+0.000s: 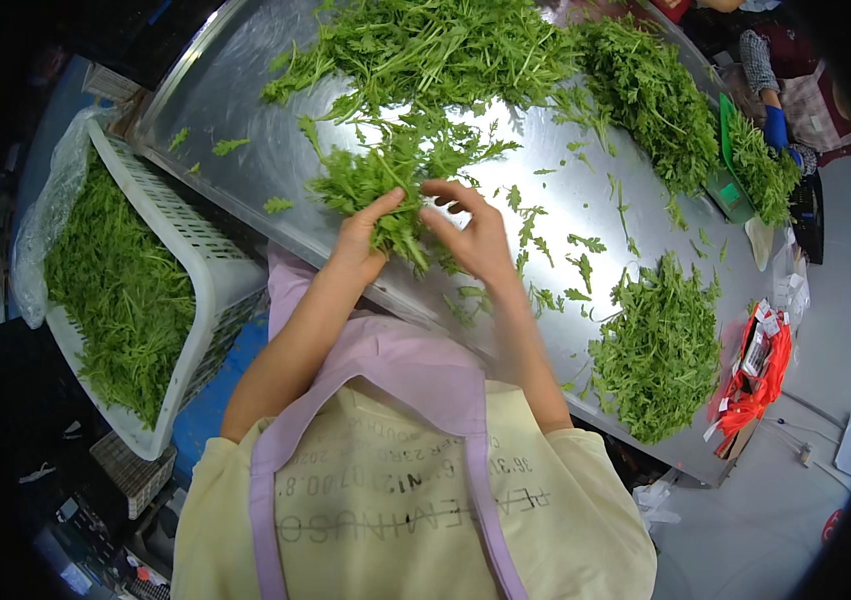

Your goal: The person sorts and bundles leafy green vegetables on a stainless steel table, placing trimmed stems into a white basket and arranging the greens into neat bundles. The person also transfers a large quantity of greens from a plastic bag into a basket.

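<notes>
My left hand (367,238) is closed around a bunch of leafy greens (361,176) with lobed leaves, its cut stems pointing towards me. Just to the right, my right hand (468,229) has its thumb and fingers apart beside the bunch, and nothing shows between them. Both hands are above the near edge of a stainless steel table (283,150). A large heap of the same greens (440,52) spreads over the far side of the table. Loose leaves (583,270) are scattered to the right of my right hand.
A white plastic crate (204,277) full of greens stands at my left. Piles of greens (654,352) lie right and far right (650,105). A green scale-like tray (729,187) holds more, near a co-worker's blue-gloved hand (776,127). A red bag (752,382) sits at the table's right end.
</notes>
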A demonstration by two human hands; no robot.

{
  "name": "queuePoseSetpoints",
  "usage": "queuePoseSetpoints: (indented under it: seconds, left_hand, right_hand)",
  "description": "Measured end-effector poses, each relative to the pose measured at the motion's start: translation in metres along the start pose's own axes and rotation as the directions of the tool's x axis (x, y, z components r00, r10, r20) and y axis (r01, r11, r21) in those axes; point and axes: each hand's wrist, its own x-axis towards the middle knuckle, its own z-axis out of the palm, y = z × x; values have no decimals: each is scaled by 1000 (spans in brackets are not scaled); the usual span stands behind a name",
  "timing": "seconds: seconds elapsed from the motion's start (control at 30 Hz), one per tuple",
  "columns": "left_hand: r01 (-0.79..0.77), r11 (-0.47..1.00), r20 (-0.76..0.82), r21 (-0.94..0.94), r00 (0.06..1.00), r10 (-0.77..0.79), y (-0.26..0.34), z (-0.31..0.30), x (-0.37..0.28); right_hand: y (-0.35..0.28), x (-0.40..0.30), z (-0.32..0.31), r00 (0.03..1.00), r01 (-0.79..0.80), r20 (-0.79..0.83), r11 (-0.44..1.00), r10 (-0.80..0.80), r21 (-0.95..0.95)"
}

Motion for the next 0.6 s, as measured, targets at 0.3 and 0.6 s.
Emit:
queuePoseSetpoints:
  seconds: [0.3,0.6]
  left_hand:
    - [-114,992,-75,47,990,118,20,-16,-1]
    - [-154,987,-98,55,983,158,22,-19,-3]
  right_hand:
    - [58,78,-27,942,-31,-275,764,-193,-645]
    - [57,75,-8,986,-163,-141,732,92,-661]
